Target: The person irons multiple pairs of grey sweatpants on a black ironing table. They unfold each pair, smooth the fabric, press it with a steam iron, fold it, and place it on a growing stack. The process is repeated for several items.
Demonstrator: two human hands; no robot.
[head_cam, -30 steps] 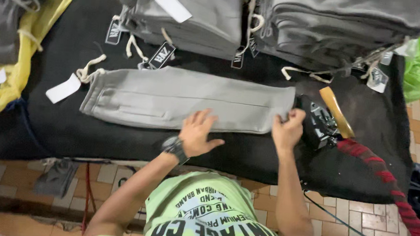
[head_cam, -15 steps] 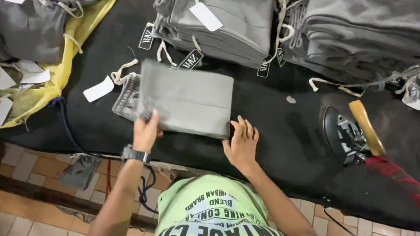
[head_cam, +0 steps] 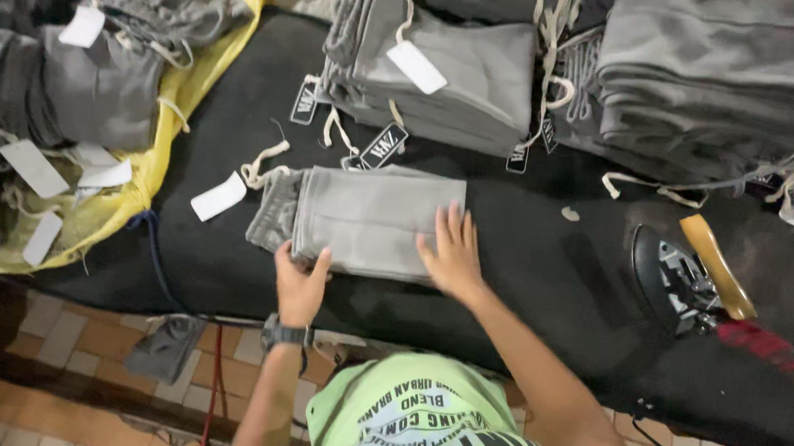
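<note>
At the near table edge, left hand pinches the folded grey pants at their front hem; right hand lies flat, fingers spread, pressing the fold. Folding looks nearly finished. Beyond: folded stack; iron at right.

Left hand fingertips hidden under folded grey garment; grey stack cut off by top edge.
</note>
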